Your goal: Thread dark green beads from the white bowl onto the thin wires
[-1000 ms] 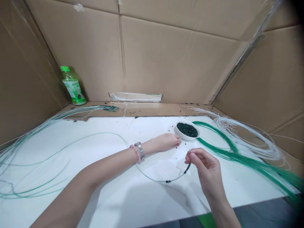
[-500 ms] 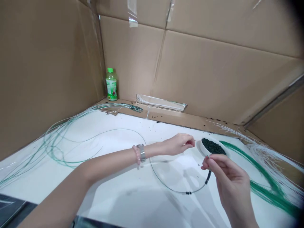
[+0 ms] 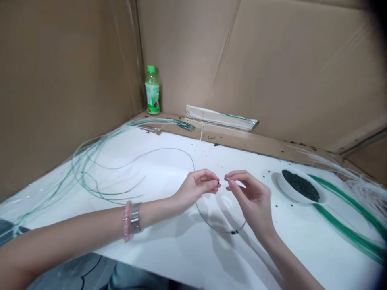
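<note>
My left hand (image 3: 195, 188) is closed in a pinch on a small dark bead (image 3: 219, 183) over the middle of the white table. Facing it across a narrow gap, my right hand (image 3: 254, 199) pinches the tip of a thin wire (image 3: 208, 224). That wire hangs in a loop below both hands and runs back left towards a bundle of green wires. Several black beads (image 3: 235, 232) sit low on the loop; the part behind my right hand is hidden. A white bowl (image 3: 284, 189) of dark green beads (image 3: 300, 185) stands right of my right hand.
The green wire bundle (image 3: 81, 173) spreads over the table's left side. Thick green strands (image 3: 347, 231) and white strands (image 3: 363, 187) lie at right. A green-capped bottle (image 3: 152, 92) stands in the back corner against cardboard walls (image 3: 272, 72). Loose beads dot the table.
My left hand has come away from near the bowl, and my right hand has moved left, so their fingertips now nearly meet. The camera view has shifted, with the bowl now farther right.
</note>
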